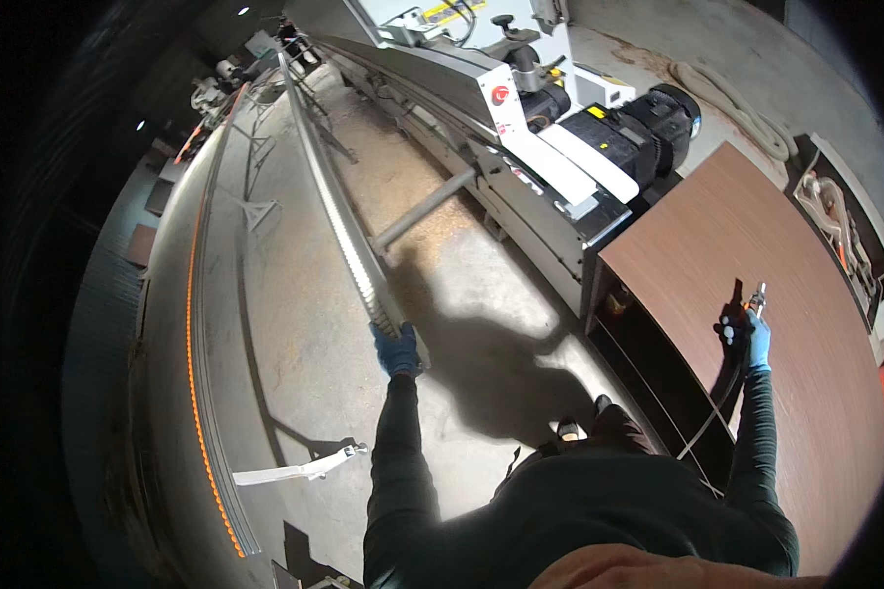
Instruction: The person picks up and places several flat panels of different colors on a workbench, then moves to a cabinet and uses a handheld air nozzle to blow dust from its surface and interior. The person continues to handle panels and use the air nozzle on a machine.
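The blue-gloved left hand was clamped on the near end of a long grey metal rail lined with pale rollers; the rail ran away from the person over the concrete floor, roughly alongside the long white-and-grey machine; gripping the end was probably the easiest way to steady so long a piece. A round grey metal tube reached from the machine's side toward the rail, presumably as a brace that kept it level and set apart from the machine.

The blue-gloved right hand was closed around a small metal-tipped hand tool, above a brown wood-grain tabletop; its tip pointed away from the body; a thin grey line hung near the forearm, perhaps the tool's hose, though its joint could not be made out. The hands were well apart, one on each side of the body, likely because rail and tabletop lay on opposite sides.

Further left stood a long dark rail edged with orange rollers; a white metal bar stuck out from it, seemingly as a support.
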`<move>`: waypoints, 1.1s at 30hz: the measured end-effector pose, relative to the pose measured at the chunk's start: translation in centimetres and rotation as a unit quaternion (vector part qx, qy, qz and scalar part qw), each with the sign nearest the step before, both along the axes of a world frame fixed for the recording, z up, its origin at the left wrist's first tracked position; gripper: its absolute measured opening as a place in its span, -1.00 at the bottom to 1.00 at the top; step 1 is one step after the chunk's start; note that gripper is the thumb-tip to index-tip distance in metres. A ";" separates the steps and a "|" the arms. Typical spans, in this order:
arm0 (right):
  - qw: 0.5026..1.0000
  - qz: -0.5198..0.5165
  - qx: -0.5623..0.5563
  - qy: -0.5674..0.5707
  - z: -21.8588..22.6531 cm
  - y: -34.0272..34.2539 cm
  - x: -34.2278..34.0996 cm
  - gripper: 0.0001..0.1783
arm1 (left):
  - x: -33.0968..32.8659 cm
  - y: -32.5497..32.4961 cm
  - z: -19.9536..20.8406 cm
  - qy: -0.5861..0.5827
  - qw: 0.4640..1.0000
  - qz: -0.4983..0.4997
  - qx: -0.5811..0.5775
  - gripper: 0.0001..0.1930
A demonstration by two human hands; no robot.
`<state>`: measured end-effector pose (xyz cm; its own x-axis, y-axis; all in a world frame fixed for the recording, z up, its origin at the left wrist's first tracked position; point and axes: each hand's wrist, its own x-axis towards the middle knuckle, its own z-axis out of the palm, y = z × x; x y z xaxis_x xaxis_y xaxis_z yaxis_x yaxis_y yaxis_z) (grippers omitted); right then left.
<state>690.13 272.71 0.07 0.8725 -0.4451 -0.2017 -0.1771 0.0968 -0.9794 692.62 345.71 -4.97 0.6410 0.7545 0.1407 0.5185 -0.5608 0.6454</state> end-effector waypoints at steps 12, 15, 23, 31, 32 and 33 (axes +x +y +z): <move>0.985 0.005 0.174 0.017 -1.5 -1.8 0.7 -0.68 | -0.7 -0.6 1.7 0.034 0.999 0.011 0.005 0.00; 0.978 0.008 0.209 0.022 -1.2 -1.5 0.8 -0.64 | -0.6 -0.3 1.4 0.050 0.998 0.018 0.019 0.00; 0.982 0.010 0.187 0.031 -0.6 -1.1 0.6 -0.71 | -0.2 0.8 -0.4 0.014 0.999 0.019 0.022 0.06; 0.990 -0.033 0.136 0.035 -1.3 -1.4 0.6 -0.69 | -0.4 0.7 -0.4 0.021 0.998 0.016 0.051 0.06; 0.986 -0.059 0.146 0.049 -1.3 -1.3 0.7 -0.70 | -0.3 0.7 -0.3 0.031 0.999 0.021 0.038 0.06; 0.990 -0.035 0.136 0.032 -1.3 -1.3 0.7 -0.71 | -0.4 0.6 -0.1 0.023 0.998 0.015 0.048 0.06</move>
<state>690.79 271.39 -1.23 0.8224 -0.4267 -0.3763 -0.2216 0.3690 -0.9026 692.26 346.33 -5.08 0.6252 0.7585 0.1840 0.5649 -0.6025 0.5638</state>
